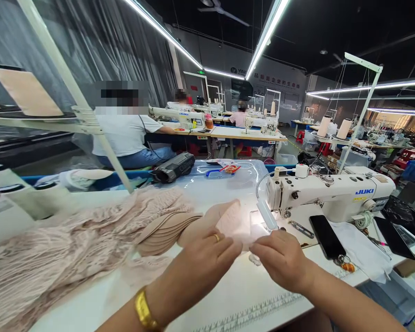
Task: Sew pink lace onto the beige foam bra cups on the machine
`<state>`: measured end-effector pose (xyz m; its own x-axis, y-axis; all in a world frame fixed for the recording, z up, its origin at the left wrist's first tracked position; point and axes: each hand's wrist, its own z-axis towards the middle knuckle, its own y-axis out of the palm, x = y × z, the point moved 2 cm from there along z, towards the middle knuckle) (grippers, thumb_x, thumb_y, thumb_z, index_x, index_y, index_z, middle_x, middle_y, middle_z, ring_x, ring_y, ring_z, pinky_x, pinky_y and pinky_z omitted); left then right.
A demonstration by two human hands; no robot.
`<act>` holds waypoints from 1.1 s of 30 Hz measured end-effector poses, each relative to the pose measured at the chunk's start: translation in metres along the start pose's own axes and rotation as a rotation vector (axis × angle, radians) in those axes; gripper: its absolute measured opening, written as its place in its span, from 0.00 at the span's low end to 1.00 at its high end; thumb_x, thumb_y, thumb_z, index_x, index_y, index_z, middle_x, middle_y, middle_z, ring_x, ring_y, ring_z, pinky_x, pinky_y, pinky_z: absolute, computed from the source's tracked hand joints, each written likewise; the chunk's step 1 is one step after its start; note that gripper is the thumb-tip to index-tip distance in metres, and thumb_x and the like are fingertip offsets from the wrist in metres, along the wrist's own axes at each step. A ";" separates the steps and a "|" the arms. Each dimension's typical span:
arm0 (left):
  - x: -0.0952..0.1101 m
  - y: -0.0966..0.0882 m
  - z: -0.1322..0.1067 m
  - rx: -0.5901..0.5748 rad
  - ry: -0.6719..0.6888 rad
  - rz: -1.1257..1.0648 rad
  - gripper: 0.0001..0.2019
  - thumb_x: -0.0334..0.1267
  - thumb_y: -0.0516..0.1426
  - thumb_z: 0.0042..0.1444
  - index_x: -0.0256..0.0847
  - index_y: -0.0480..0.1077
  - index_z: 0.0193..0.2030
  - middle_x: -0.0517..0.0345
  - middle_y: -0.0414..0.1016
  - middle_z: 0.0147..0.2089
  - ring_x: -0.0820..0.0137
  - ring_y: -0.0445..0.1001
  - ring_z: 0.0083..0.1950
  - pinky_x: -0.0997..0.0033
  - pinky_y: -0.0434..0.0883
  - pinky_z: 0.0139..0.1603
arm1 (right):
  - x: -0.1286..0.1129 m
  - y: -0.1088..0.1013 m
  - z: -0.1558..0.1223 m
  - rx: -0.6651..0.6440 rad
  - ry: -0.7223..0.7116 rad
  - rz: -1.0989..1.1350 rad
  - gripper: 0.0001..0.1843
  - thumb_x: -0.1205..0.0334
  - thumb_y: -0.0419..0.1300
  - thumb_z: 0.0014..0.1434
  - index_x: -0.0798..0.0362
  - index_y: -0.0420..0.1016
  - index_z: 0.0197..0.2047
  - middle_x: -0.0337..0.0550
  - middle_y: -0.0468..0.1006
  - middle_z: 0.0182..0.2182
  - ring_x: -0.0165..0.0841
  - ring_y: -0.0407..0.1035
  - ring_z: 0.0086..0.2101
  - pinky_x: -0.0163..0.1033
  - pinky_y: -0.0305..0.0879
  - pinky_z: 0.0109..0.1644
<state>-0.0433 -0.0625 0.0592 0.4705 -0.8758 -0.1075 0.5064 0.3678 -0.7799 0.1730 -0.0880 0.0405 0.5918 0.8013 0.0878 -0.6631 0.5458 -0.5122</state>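
Observation:
My left hand (207, 253), with a ring and a gold bracelet, has its fingers closed on the near edge of a thin beige fabric piece (232, 222). The piece lies beside the sewing machine's (327, 191) lit needle area. Across a small gap, my right hand (283, 253) is closed in a pinch at the fabric's right edge; its fingertips hide the exact grip. A stack of beige molded cups (169, 233) lies left of my left hand, fanned out. Crumpled pale-pink lace fabric (79, 249) spreads over the left of the table.
Thread snips (301, 229) and a black phone (328, 237) lie right of my right hand. White cloth (359, 249) is beside them. A ruler strip (252, 316) runs along the front edge. Behind are a clear plastic lid (190, 191), a black device (174, 167) and a seated person (124, 133).

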 end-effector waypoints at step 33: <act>-0.003 0.096 -0.008 -0.331 -0.128 -0.213 0.11 0.29 0.50 0.70 0.39 0.72 0.39 0.51 0.74 0.39 0.60 0.72 0.37 0.62 0.69 0.35 | 0.058 0.023 -0.067 -0.636 0.153 0.220 0.15 0.75 0.60 0.61 0.47 0.79 0.46 0.39 0.75 0.36 0.36 0.64 0.38 0.38 0.61 0.40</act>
<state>-0.0018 -0.0270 -0.0205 0.4769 -0.8680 0.1385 0.3519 0.0442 -0.9350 0.2227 -0.0457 -0.0236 0.5631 0.8081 -0.1731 -0.4053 0.0874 -0.9100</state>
